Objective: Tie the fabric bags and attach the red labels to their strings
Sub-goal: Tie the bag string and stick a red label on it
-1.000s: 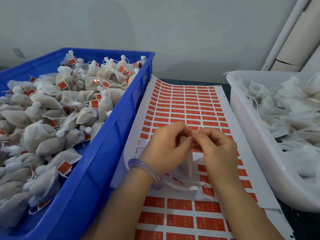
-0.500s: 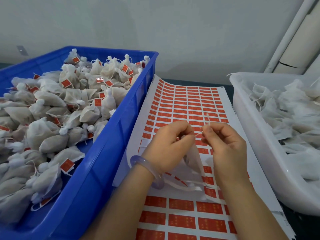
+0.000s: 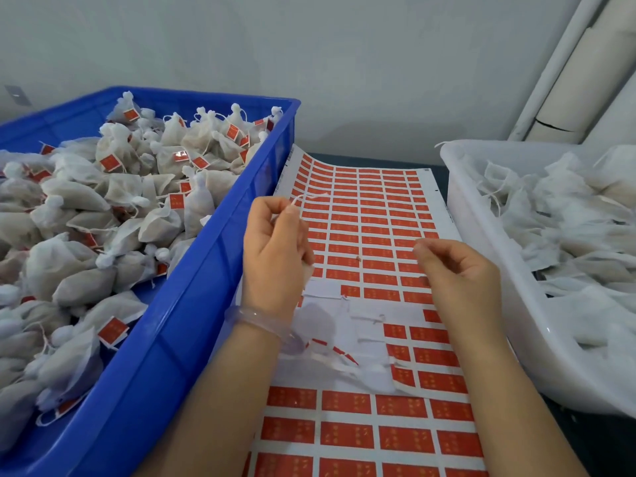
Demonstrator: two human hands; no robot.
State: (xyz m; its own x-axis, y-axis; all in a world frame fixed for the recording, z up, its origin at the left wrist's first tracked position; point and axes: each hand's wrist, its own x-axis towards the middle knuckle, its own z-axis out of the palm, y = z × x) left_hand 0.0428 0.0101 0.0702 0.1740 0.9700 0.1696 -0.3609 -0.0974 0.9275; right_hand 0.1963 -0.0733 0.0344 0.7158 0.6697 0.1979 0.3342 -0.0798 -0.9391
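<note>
Apart, left hand (image 3: 275, 253) pinches string (image 3: 304, 197); right hand (image 3: 457, 273) curls.

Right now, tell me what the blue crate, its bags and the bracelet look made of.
Blue crate: glossy moulded plastic, sheen along its rim. Bags: thin matte fabric, wrinkled, contents faintly showing through. Bracelet: translucent, smooth, pale; glass or stone, cannot tell.

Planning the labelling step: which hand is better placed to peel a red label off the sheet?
Likely right: the right hand hovers over the white sheet of red rectangular labels, while the left hand pinches the thin white string.
</note>
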